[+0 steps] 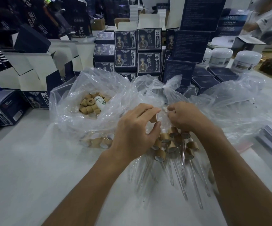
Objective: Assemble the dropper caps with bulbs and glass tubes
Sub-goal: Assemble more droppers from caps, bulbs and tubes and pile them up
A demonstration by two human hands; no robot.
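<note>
**Now fitting a bulb into a cap above the finished pile**

Both hands meet at the middle of the worktop. The left hand has its thumb and fingers curled round a tan dropper cap, gripping it on its side. The right hand pinches something small and pale at its fingertips, just beside the cap; judging by the task it is probably a bulb, though that cannot be confirmed.

To do this step well, the cap should be kept steady with its hole facing the right hand, and the soft piece pressed in squarely so it seats evenly rather than folding to 1 side.

Directly beneath the hands lies a pile of assembled droppers, tan caps bunched together and clear glass tubes fanning toward the near edge. Left of the hands, an open clear plastic bag holds loose caps and a small white bottle; more caps show through its lower folds. A second crumpled bag spreads toward the right edge. Stacked dark printed boxes line the far side, with white jars at the far right.

The join between cap and pinched piece is blurred and partly covered by fingers. The glass tubes are smeared and nearly transparent, so their count is unclear. A person at the far right corner is cut off.
</note>
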